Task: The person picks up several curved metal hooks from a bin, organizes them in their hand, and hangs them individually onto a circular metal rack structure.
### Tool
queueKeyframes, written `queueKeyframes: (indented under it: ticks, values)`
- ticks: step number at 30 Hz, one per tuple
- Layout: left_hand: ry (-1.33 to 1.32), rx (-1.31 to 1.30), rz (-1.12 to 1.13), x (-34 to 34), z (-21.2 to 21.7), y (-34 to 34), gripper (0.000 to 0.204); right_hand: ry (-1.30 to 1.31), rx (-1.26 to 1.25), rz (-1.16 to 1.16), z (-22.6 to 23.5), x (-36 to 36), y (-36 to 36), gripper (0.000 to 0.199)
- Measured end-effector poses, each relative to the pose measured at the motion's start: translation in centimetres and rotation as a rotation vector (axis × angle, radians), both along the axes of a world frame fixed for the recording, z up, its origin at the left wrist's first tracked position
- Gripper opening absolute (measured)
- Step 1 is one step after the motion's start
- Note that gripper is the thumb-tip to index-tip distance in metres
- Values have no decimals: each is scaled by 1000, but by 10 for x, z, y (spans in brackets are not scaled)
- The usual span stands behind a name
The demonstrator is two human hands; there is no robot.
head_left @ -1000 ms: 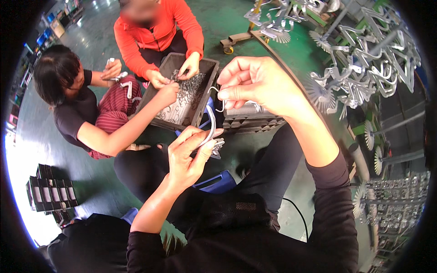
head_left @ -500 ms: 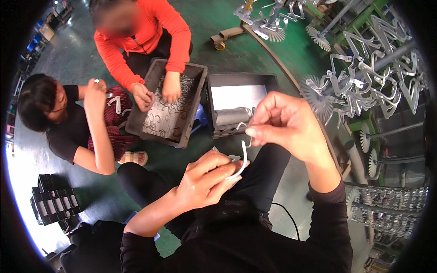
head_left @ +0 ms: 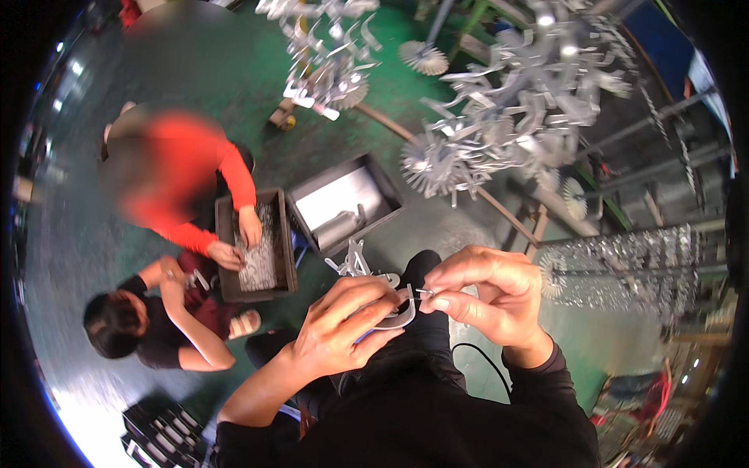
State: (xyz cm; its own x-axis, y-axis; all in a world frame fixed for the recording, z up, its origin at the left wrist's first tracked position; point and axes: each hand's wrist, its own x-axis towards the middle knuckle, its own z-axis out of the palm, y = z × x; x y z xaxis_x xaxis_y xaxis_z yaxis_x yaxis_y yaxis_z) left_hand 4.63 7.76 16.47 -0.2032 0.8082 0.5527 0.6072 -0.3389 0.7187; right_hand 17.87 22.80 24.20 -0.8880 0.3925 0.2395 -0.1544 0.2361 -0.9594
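My left hand [head_left: 339, 324] is closed round a curved silver metal bracket [head_left: 410, 313], whose bent end sticks out past the fingers. Further silver brackets [head_left: 356, 261] jut out beyond that hand, seemingly in its hold too. Thumb and fingertips of my right hand [head_left: 495, 300] pinch a thin wire hook [head_left: 425, 292]. The hook meets the bracket's upright end; whether it passes through a hole there is too small to tell. Both hands are over my lap, close together.
A dark bin of small metal pieces [head_left: 257, 269] stands ahead left, with a person in red [head_left: 238, 183] reaching in. Beside it are a crate [head_left: 386, 195] and a person in black [head_left: 160, 355]. Racks of hanging brackets [head_left: 538, 93] and small hooks [head_left: 624, 269] fill the right.
My view has turned, shifting bins and people left and lower. The right hand has brought the wire hook down to the bracket's end. The left hand keeps its hold.
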Motion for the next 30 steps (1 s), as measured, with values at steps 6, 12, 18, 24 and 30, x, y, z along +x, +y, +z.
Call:
queueKeyframes:
  ticks: [6,12,18,24,30]
  values:
    - [49,2,-20,-6,115,5,48,66,49,-303,123,44,3,15]
    - [19,3,67,-1,173,-11,40,259,55,-597,203,93,27,20]
    - [21,-82,109,3,191,-6,37,243,190,-791,240,143,91,23]
    - [-79,-182,209,15,193,15,33,84,236,-927,254,184,172,25]
    - [-299,-220,368,45,169,49,32,101,320,-901,259,198,251,23]
